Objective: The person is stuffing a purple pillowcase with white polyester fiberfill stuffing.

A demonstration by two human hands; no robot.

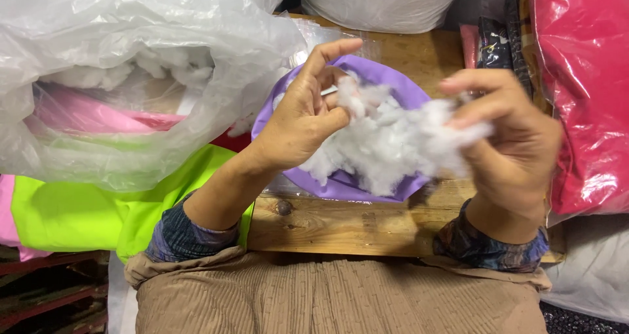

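Both hands hold one clump of white fibre stuffing (393,140) above the purple bowl (341,183) on the wooden worktop (341,226), so loose bits would land inside. The left hand (301,117) pinches it, grip closed; the right hand (511,137) grips its other side (slightly blurred). Beyond, a clear plastic bag (131,65) of stuffing crowds the left, a red bag (583,91) the right.

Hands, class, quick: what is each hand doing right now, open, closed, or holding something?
Left hand: closed, pinching the white fibre stuffing above the purple bowl.
Right hand: closed on the other end of the same stuffing.
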